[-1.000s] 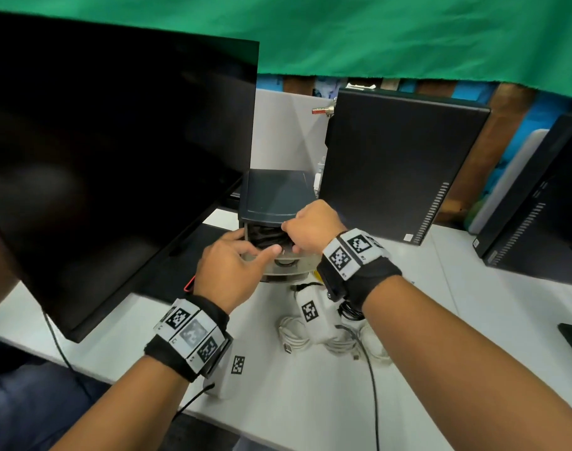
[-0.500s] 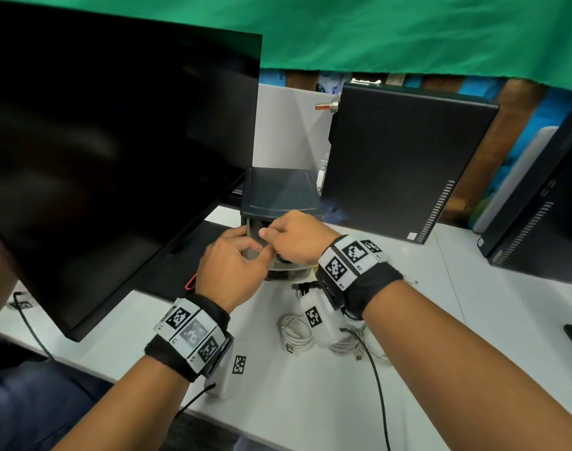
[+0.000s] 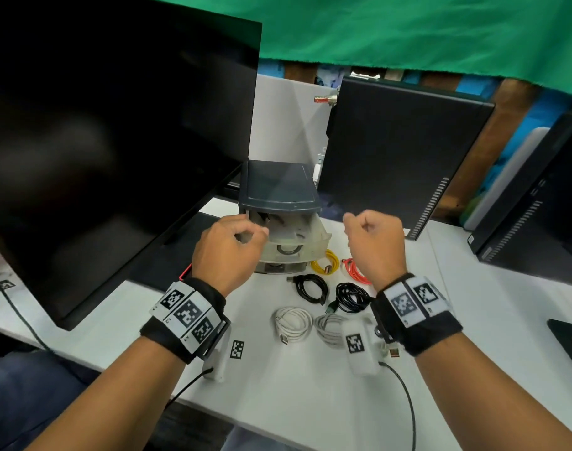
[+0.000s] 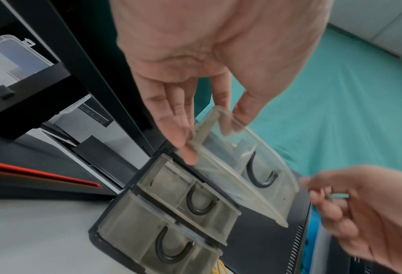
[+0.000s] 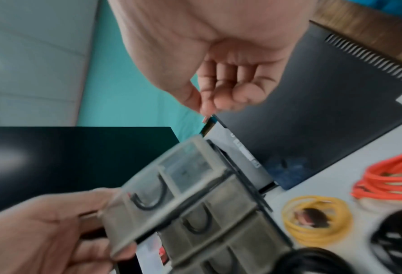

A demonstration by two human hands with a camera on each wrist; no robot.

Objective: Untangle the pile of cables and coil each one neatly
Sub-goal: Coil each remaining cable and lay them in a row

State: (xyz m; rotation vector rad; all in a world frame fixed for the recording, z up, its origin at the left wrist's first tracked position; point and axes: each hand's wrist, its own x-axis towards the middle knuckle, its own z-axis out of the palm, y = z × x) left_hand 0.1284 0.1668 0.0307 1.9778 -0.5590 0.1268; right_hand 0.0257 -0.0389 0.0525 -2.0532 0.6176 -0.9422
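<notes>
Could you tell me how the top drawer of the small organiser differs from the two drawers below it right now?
The top drawer is pulled out and tilted, while the middle drawer and bottom drawer sit pushed in. The left hand grips the top drawer's corner; nothing touches the lower two. The right hand hovers beside them, fingers curled, holding nothing. All three are cloudy translucent plastic with a dark curved handle.

Six coiled cables on white desk [image 3: 310, 402]: one yellow coiled cable [image 3: 326, 263], one orange coiled cable [image 3: 354, 271], two black coiled cables [image 3: 310, 287] [image 3: 352, 297], two white coiled cables [image 3: 292, 323] [image 3: 330, 327]. One dark-lidded plastic drawer unit [image 3: 279, 187] toward desk's far edge: three translucent drawers, top drawer [image 4: 242, 166] pulled out. One black monitor [image 3: 115, 141]. Two black computer towers [image 3: 401, 151] [image 3: 538, 203]. Two hands [image 3: 227, 252] [image 3: 374, 242].
</notes>
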